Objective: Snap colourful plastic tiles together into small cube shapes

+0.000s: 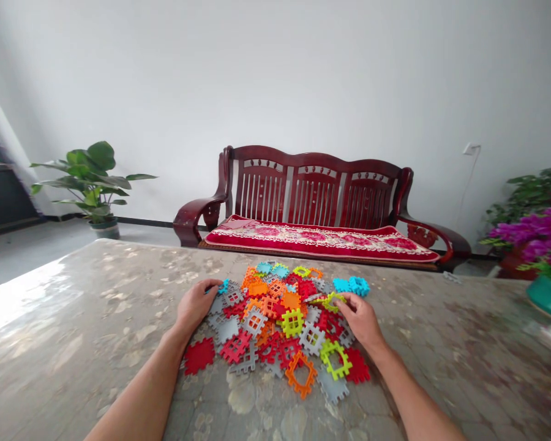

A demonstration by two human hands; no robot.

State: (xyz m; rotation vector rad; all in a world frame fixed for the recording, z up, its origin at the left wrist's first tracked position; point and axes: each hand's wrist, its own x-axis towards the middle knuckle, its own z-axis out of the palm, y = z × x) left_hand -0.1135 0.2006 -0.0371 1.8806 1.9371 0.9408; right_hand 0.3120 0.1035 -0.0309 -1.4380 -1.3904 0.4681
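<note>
A heap of flat, square, toothed plastic tiles (280, 321) in red, orange, grey, lime and blue lies on the patterned table (96, 318). My left hand (195, 304) rests on the heap's left edge, fingers curled over a small blue tile (223, 285) and grey ones. My right hand (360, 318) sits on the right side, its fingers pinched on a lime green tile (333, 300). Two joined blue tiles (351, 285) lie just beyond it.
A dark red wooden bench (312, 202) with a red flowered cushion stands behind the table. A leafy pot plant (94, 184) is at the back left. Purple flowers in a teal pot (539, 245) stand at the right edge.
</note>
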